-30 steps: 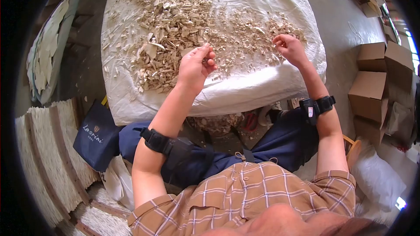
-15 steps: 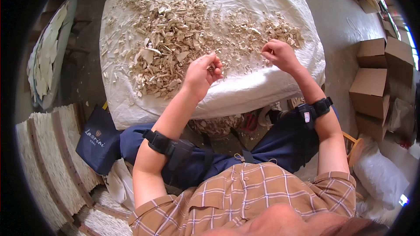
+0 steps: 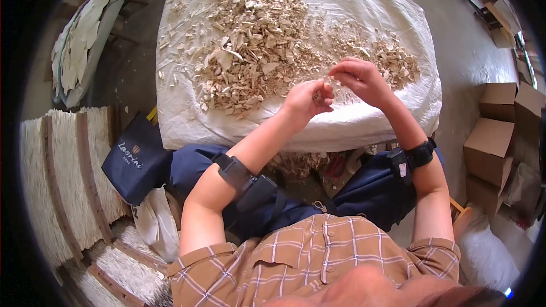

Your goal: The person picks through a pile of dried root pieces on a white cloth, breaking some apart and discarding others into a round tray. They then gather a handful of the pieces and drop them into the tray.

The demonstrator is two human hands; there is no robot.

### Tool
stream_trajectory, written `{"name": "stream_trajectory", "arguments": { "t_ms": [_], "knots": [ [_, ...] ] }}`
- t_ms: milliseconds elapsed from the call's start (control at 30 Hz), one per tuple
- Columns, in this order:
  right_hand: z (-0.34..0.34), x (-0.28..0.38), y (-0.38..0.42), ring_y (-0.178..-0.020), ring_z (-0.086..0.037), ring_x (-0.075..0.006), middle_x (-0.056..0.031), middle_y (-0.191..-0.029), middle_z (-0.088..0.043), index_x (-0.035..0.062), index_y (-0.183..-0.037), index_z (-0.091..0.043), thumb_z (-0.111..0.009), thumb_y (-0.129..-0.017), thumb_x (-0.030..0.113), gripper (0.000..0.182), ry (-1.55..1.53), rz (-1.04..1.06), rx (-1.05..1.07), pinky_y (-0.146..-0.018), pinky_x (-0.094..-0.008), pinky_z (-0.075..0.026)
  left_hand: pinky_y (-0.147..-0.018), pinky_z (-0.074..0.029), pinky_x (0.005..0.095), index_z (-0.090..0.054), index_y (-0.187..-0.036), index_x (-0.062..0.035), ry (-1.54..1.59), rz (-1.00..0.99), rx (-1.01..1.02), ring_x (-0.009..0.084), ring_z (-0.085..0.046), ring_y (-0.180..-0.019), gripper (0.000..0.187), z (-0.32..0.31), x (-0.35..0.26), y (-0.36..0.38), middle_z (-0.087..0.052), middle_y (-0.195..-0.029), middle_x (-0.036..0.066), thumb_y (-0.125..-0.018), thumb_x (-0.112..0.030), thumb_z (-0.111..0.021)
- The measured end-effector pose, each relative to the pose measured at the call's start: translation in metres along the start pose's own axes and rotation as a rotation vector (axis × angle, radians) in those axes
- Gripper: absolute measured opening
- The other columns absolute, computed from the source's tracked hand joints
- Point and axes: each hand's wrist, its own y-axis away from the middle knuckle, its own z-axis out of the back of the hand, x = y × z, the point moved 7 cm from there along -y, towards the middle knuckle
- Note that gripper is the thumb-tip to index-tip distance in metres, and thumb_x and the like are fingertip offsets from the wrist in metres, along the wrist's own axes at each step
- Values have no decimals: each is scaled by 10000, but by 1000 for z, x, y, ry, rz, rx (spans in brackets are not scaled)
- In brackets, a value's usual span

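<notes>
On the white cloth-covered table [image 3: 193,131] lies a big heap of pale, dry broken flakes [image 3: 256,40], chips and crumbs mixed. A smaller pile of the same chips [image 3: 395,59] is at the right. My left hand [image 3: 310,99], near the front of the heap, has its fingers curled around a few small pale flakes [image 3: 316,95]. My right hand [image 3: 361,78] is just beside it, over scattered crumbs, its thumb and fingers drawn together towards the left fingertips. Whatever the right fingertips hold is too small to make out.
Racks packed with pale sheets [image 3: 77,176] and a navy bag [image 3: 133,159] are at my left. Beyond them, a round tray [image 3: 91,40] bears large pale pieces. Cardboard boxes [image 3: 489,142] and a white plastic sack [image 3: 483,250] stand to the right.
My two hands have come together, the right moving in towards the left, its fingers now stretching to the left fingertips. The whole view has shifted, so the table appears further right.
</notes>
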Motion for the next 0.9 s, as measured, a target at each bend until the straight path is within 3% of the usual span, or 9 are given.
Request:
{"name": "stream_trajectory", "arguments": {
  "t_ms": [67,200,333,433,533,567,633,767,900],
  "knots": [
    [-2,-5,-11,-702,-556,-174,-59,-789,-570,46,-847,-617,-573,-740,45,116,94,70,-53,-622,-272,-450,-618,-442,304,-509,-799,-48,-9,-14,-13,141,-504,-629,201,2,-4,4,-528,-723,59,-864,-213,-413],
    [-42,-4,-22,-893,-509,-217,-55,-878,-562,80,-799,-624,-629,-643,60,157,250,193,159,-762,-321,-432,-538,-407,270,-480,-719,-81,-57,16,-5,101,-439,-523,218,2,-7,17,-480,-629,11,-862,-233,-418],
    [-63,-7,-24,-850,-499,-219,-46,-842,-539,109,-714,-616,-613,-615,105,99,518,375,243,-746,-322,-418,-491,-402,268,-472,-691,-85,-71,52,-15,86,-421,-480,240,9,-7,23,-459,-579,-3,-860,-249,-425],
    [-29,-16,-31,-784,-513,-225,-51,-761,-523,104,-688,-607,-637,-631,132,70,677,287,152,-682,-328,-428,-501,-412,272,-473,-690,-85,-57,54,-27,86,-429,-484,237,16,-8,28,-469,-589,-1,-857,-249,-434],
    [10,-32,-35,-775,-536,-228,-61,-780,-537,102,-718,-614,-607,-674,116,47,826,40,39,-659,-337,-442,-509,-420,275,-475,-691,-83,-51,27,-29,88,-434,-484,232,17,-11,34,-476,-595,2,-853,-246,-443],
    [9,-34,-38,-775,-536,-228,-61,-780,-537,102,-718,-614,-607,-674,116,47,828,43,40,-659,-337,-442,-511,-422,277,-475,-692,-82,-53,32,-36,89,-435,-482,231,16,-11,37,-477,-596,3,-853,-244,-444],
    [16,-35,-42,-746,-553,-229,-72,-768,-542,120,-802,-610,-552,-719,109,101,768,102,-180,-635,-343,-461,-513,-423,278,-475,-692,-81,-56,31,-40,90,-435,-480,229,16,-13,40,-478,-596,5,-852,-242,-446],
    [-13,-22,-53,-760,-557,-259,-89,-824,-535,132,-907,-578,-547,-725,98,188,621,184,-217,-644,-357,-467,-520,-426,286,-476,-693,-78,-70,26,-26,93,-437,-475,230,14,-10,38,-479,-597,6,-852,-243,-449],
    [-25,-16,-61,-763,-555,-259,-94,-798,-534,116,-854,-593,-528,-719,82,154,629,121,-266,-644,-352,-466,-519,-427,289,-478,-692,-78,-74,27,-46,94,-437,-472,229,15,-11,37,-481,-597,6,-854,-237,-448]
  ]
}}
